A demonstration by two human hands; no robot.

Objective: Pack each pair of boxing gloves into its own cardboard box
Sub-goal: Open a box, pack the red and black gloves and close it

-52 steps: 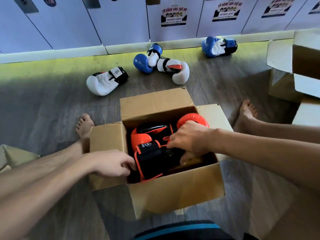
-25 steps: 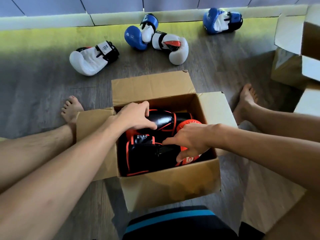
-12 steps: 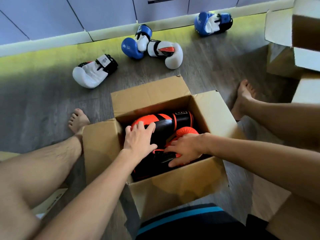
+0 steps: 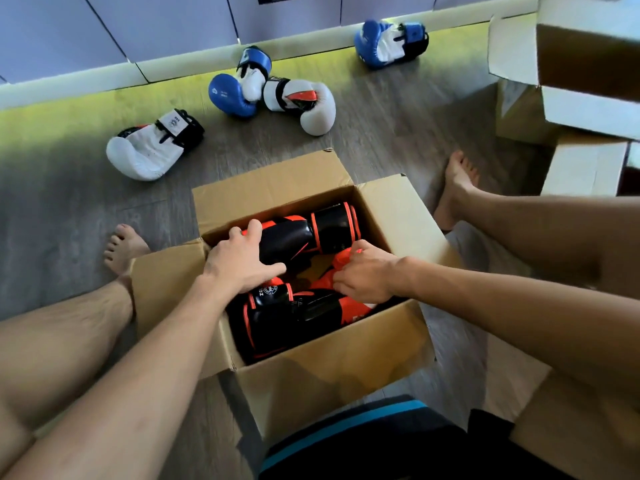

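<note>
One glove (image 4: pixel 304 313) is now gripped by right hand (image 4: pixel 363 275).

A grey wood-plank floor (image 4: pixel 381 140) runs to a pale baseboard (image 4: pixel 173 69) beneath bluish-white cabinet doors (image 4: pixel 156 26). Black shorts (image 4: pixel 381 452) with a blue stripe show at the bottom edge.
</note>
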